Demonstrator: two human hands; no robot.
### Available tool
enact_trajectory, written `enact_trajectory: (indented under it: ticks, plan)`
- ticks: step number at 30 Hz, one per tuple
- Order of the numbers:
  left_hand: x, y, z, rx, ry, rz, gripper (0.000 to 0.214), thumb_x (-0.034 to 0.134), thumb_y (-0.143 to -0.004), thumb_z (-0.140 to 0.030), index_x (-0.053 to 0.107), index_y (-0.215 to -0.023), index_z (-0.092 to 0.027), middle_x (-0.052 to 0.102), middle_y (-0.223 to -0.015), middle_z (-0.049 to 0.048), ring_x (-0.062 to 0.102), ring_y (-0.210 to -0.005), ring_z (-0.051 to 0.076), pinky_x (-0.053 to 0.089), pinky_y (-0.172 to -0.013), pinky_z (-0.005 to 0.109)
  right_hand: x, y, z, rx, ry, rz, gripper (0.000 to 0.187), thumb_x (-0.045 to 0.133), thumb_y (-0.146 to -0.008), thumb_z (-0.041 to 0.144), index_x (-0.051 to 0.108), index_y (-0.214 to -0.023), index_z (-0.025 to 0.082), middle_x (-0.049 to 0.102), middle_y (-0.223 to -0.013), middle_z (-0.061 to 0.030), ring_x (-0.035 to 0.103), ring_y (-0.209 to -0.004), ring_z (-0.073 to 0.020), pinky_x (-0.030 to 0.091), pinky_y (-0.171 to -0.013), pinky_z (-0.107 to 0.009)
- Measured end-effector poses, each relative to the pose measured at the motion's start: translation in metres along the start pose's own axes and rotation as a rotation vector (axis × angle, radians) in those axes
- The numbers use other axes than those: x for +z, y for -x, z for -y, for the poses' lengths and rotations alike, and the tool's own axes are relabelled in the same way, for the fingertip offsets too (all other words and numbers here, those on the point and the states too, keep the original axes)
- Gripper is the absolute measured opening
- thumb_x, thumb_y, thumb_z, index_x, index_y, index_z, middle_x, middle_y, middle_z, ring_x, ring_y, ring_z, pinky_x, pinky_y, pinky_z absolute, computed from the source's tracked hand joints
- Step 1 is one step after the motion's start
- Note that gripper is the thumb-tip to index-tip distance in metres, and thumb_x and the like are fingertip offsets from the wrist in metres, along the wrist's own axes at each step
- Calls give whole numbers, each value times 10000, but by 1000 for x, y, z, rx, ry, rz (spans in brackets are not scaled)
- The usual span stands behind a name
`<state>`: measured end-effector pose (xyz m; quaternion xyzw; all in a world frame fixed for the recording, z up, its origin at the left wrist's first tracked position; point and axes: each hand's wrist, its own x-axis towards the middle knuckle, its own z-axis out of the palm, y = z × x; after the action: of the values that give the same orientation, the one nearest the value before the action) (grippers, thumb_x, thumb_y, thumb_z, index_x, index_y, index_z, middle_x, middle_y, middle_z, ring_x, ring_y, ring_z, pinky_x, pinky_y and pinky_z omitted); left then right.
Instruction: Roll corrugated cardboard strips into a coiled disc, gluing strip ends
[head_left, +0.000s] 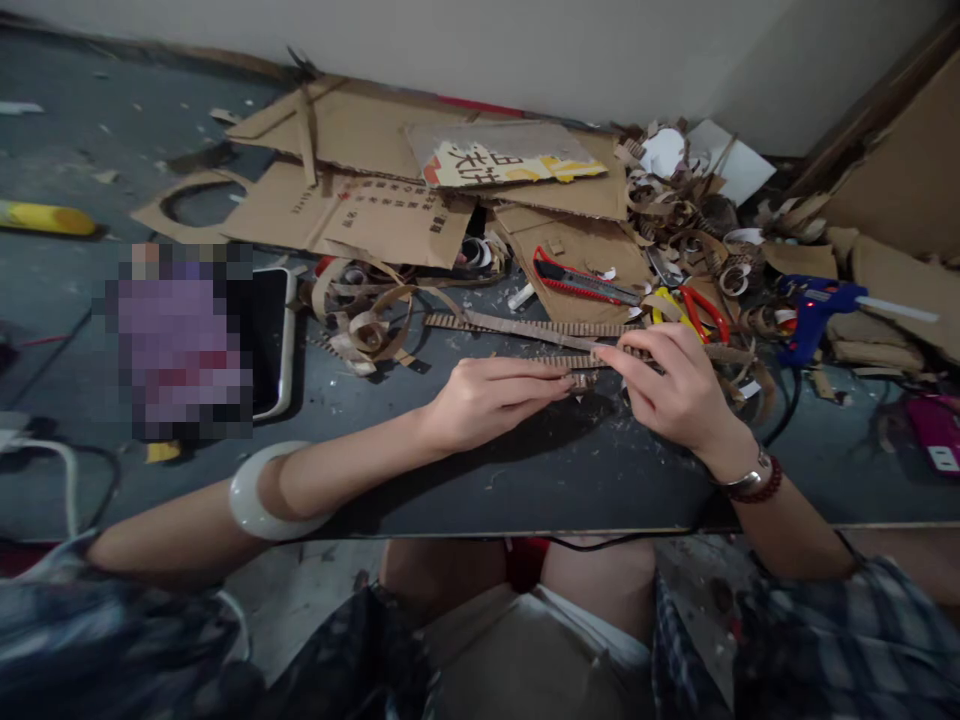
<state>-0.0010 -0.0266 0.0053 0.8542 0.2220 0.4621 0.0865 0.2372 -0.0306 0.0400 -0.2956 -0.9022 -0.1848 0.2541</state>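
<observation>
Dark littered tabletop (562, 490), pale wall (525, 50) behind, corrugated strip (547, 361) amid cardboard scraps (367, 330).

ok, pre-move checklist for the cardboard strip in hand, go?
1. Two-handed hold: left hand and right hand each pinch the corrugated strip in their fingers: ok.
2. Strip supported: it sits low over the table, but contact is unclear: cannot tell.
3. Utility knife clear of the hands: it lies on cardboard beyond the strip: ok. Blade in or out: cannot tell.
4. Glue gun clear of the hands: it lies apart, to the right of the right hand: ok.
5. Free space around the strip: scissors and curled offcuts crowd it: not ok.
</observation>
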Motion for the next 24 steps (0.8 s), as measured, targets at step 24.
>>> enact_trajectory:
  ticks: [24]
  plan:
    - [0, -2, 0, -8, -5, -9, 95, 682, -806, -113, 710, -892, -141, 748, -930, 54, 712, -826, 88, 554, -829, 140, 0, -1, 6, -123, -59, 11, 255, 475, -825, 75, 614, -1027, 146, 606, -952, -101, 488, -928, -214, 496, -771, -363]
